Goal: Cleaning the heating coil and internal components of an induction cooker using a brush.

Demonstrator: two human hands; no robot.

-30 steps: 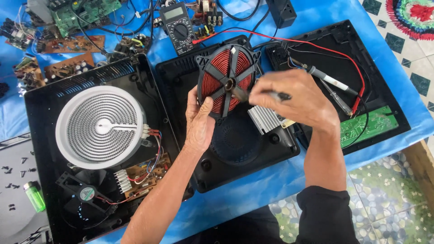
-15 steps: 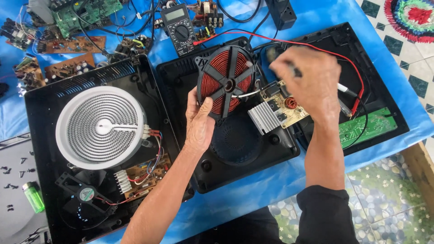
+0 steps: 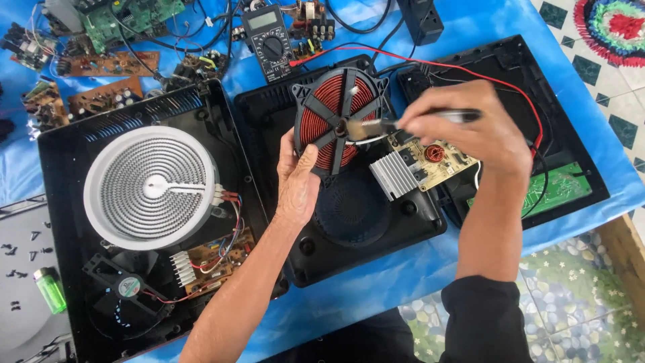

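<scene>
The left hand (image 3: 297, 180) grips the red coil (image 3: 338, 119), tilted up over the middle black case (image 3: 349, 222). The right hand (image 3: 467, 128) pinches a brush (image 3: 376, 126) touching the coil. A board (image 3: 430, 161) sits inside.

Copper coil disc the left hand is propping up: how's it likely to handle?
The coil disc is probably stiff: black spoked frame, left hand tilts it by one edge. Likely dense for its size, given tight copper winding. Its white leads probably limit lifting.
</scene>
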